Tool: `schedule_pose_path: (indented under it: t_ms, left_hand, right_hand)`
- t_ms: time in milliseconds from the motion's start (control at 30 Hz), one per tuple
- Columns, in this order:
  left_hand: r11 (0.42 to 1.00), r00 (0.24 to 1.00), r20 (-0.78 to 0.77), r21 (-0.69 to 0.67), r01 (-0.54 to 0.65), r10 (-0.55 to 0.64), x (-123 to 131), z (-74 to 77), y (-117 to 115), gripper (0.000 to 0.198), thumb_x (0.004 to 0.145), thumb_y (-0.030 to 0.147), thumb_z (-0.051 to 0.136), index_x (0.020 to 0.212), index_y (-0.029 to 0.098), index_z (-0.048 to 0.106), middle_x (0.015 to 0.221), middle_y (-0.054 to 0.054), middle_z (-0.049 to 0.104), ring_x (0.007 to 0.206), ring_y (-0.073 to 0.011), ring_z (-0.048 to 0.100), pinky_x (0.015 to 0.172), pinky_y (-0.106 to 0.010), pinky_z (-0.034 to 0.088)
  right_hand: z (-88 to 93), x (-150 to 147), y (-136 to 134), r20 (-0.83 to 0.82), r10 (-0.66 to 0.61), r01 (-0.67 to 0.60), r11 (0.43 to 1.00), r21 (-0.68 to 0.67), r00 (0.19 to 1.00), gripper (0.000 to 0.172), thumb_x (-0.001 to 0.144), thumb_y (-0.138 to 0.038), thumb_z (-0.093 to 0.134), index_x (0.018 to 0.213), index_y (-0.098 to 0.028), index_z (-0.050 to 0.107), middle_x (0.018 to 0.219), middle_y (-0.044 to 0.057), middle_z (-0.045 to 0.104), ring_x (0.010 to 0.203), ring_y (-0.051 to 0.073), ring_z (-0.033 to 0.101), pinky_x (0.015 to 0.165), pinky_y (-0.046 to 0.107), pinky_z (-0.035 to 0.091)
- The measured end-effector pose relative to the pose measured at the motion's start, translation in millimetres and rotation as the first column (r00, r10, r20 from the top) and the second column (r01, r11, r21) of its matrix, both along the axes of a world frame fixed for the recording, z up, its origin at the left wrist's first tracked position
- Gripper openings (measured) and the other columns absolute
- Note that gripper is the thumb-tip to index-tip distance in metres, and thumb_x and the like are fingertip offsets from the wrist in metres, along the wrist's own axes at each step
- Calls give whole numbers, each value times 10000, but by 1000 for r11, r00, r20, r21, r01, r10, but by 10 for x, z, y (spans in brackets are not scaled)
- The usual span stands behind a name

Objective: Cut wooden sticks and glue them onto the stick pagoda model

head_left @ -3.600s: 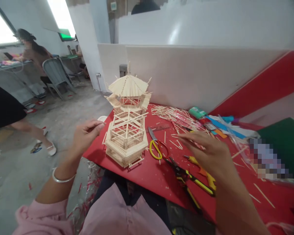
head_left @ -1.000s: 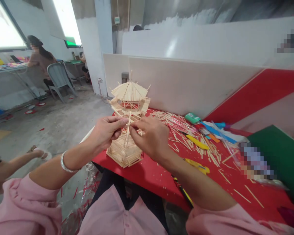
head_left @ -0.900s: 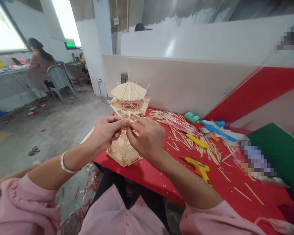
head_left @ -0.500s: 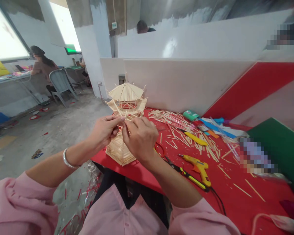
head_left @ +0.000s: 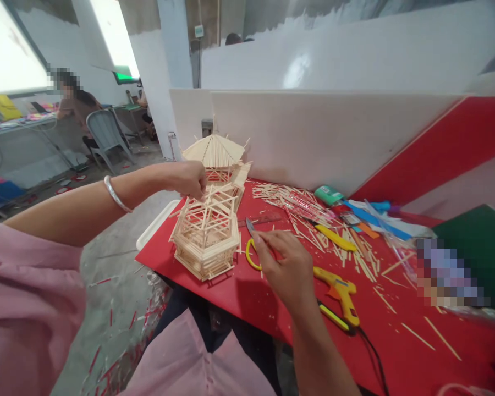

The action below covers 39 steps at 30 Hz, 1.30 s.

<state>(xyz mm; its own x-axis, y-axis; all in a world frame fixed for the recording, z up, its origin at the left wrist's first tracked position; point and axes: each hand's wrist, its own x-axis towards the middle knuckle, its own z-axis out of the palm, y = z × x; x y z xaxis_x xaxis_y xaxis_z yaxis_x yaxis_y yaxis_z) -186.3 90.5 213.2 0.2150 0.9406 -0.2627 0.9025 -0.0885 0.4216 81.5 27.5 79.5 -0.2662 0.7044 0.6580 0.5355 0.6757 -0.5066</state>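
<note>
A model pavilion of thin wooden sticks stands on the red tabletop, with an openwork hexagonal base (head_left: 206,242) in front and a roofed tier (head_left: 214,151) behind. My left hand (head_left: 190,177) is closed with fingertips pressed down at the top sticks of the base; whatever they pinch is hidden. To the right of the model, my right hand (head_left: 286,264) is closed around a tool with a pointed grey tip (head_left: 249,224), most of it covered by the fingers. A yellow ring handle (head_left: 249,257) shows right beside those fingers.
A yellow glue gun (head_left: 340,291) with a cord and a black-and-yellow tool (head_left: 334,319) lie right of my hand. Loose sticks (head_left: 289,203), a yellow cutter (head_left: 336,236) and a green bottle (head_left: 328,193) are farther back. White panels border the table; a person (head_left: 76,104) sits at far left.
Both hands have parted from their meeting point above the model. My right hand has moved right and down onto the pointed tool. The open base is uncovered.
</note>
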Motion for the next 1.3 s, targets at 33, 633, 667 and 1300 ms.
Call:
schedule_pose_path:
  t_ms: [33,633,667,1300]
  left_hand:
    - [998,997,-50,5,63,-63,19,-4,28,166,600,175,718,450,210,655,351,14,482,343,-117,427,403,-255,265]
    - [995,916,-400,-96,-6,-33,438,121,-54,64,649,168,642,617,158,696,462,-1,548,528,-133,517,586,-281,329]
    - [995,917,-398,-97,-7,-33,440,117,-51,66,648,167,642,620,157,701,468,-5,556,538,-137,524,593,-282,334]
    - [998,937,-349,-64,8,-30,365,39,-61,93,660,188,639,633,162,723,464,-20,579,563,-148,549,628,-287,355]
  right_hand:
    - [-77,33,-2,-3,1,-1,1000,-27,1000,172,935,-298,575,895,-243,733,837,60,737,777,223,656,738,384,505]
    - [-227,-12,164,-62,66,-70,996,-63,996,202,943,-308,576,912,-213,751,828,51,730,770,195,637,738,342,480]
    - [-176,-35,232,-61,63,-65,997,-31,996,202,944,-312,578,921,-217,754,832,51,730,771,195,632,743,343,475]
    - [591,-784,1228,554,379,-475,880,33,741,152,900,-230,644,879,-252,793,799,40,672,788,188,497,738,338,308]
